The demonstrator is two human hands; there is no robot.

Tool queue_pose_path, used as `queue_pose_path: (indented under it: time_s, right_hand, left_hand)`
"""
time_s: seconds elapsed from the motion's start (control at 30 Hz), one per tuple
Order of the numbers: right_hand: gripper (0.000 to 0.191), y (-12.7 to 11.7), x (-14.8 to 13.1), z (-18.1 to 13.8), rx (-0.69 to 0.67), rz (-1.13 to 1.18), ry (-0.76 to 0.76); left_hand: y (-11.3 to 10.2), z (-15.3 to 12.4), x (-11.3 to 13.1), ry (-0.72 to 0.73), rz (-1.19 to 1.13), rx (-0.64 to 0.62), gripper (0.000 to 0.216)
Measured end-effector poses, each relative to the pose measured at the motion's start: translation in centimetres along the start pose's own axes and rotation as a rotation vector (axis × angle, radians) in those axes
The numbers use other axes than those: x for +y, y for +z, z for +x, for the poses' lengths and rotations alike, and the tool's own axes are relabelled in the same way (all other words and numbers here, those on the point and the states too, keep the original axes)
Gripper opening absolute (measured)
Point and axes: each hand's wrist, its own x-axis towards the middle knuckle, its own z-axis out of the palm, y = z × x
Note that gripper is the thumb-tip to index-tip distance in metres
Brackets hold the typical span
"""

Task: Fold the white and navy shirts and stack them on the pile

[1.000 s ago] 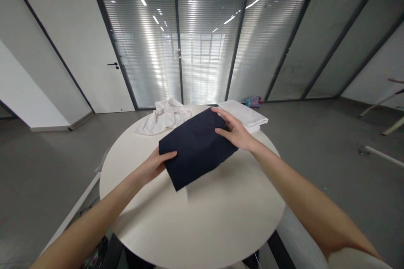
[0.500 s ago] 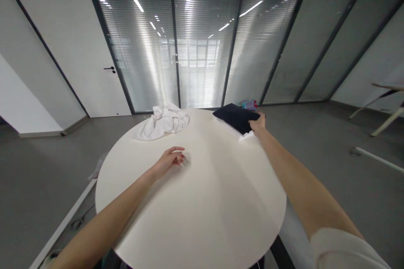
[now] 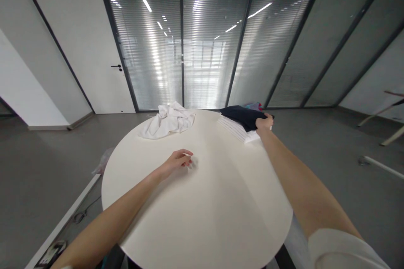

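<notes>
A folded dark navy cloth (image 3: 241, 116) lies on top of a stack of folded white cloths (image 3: 237, 130) at the far right of the round white table (image 3: 202, 210). My right hand (image 3: 264, 124) rests on the near right edge of the navy cloth, fingers curled onto it. My left hand (image 3: 178, 160) lies on the bare tabletop near the middle, fingers loosely curled, holding nothing. A crumpled white garment (image 3: 167, 121) sits at the table's far left edge, apart from both hands.
Glass partitions with blinds and a white door (image 3: 101, 50) stand behind the table. Grey floor surrounds it. White furniture legs (image 3: 378, 155) lie on the floor at the right. A white ledge with cables (image 3: 63, 227) runs at the lower left.
A second ago both hands held the navy cloth at the table's middle. My right hand carried it onto the white stack at the far right; my left hand let go and stayed on the table.
</notes>
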Motion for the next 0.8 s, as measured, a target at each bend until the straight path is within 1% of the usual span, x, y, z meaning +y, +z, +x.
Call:
queue_pose_path:
  time_s: [0.1, 0.17, 0.23, 0.3, 0.33, 0.37, 0.4, 0.43, 0.47, 0.5, 0.57, 0.63, 0.7, 0.8]
  right_hand:
    - [0.057, -0.8, -0.1, -0.8, 0.000, -0.074, 0.085]
    - [0.052, -1.6, -0.6, -0.8, -0.033, -0.106, 0.083]
    - [0.046, -2.6, -1.4, -0.7, -0.026, -0.153, 0.058]
    - [0.042, -3.3, -2.2, -1.0, 0.037, -0.207, 0.006]
    - [0.041, -3.5, -2.5, -1.5, 0.069, -0.228, -0.047]
    - [0.040, -3.6, -2.6, -2.3, 0.084, -0.236, -0.121]
    - [0.039, -3.5, -2.5, -3.5, 0.064, -0.225, -0.212]
    - [0.037, -3.3, -2.3, -4.9, 0.003, -0.194, -0.303]
    - [0.034, -2.9, -1.9, -6.6, -0.085, -0.156, -0.389]
    - [0.032, -2.3, -1.3, -8.5, -0.203, -0.109, -0.456]
    - [0.025, -1.1, 0.0, -12.4, -0.479, -0.032, -0.495]
    - [0.020, 0.0, 1.2, -15.8, -0.699, -0.032, -0.560]
    - [0.020, 0.5, 1.9, -18.3, -0.845, -0.063, -0.673]
    - [0.020, 0.4, 2.2, -20.2, -0.942, -0.149, -0.836]
  left_hand:
    - [-0.1, 0.2, -0.3, 0.007, 0.000, -0.005, 0.032]
    - [-0.1, 0.3, -0.4, -0.001, 0.012, -0.008, 0.031]
    - [-0.1, 0.4, -0.4, -0.002, 0.032, -0.018, 0.031]
    - [-0.1, 0.5, -0.5, 0.003, 0.051, -0.027, 0.032]
    - [-0.2, 0.6, -0.6, 0.007, 0.058, -0.028, 0.033]
    - [-0.2, 0.7, -0.8, 0.017, 0.068, -0.021, 0.034]
    - [-0.4, 0.8, -1.0, 0.035, 0.086, -0.003, 0.035]
    - [-0.6, 0.9, -1.2, 0.067, 0.116, 0.034, 0.035]
    - [-0.9, 1.1, -1.4, 0.112, 0.170, 0.092, 0.034]
    - [-1.3, 1.4, -1.6, 0.160, 0.241, 0.164, 0.033]
    - [-2.5, 2.1, -1.8, 0.239, 0.395, 0.312, 0.033]
    - [-4.0, 3.1, -1.6, 0.271, 0.508, 0.405, 0.036]
    - [-5.6, 4.2, -1.2, 0.275, 0.561, 0.440, 0.037]
    - [-7.6, 5.9, -0.6, 0.267, 0.648, 0.508, 0.033]
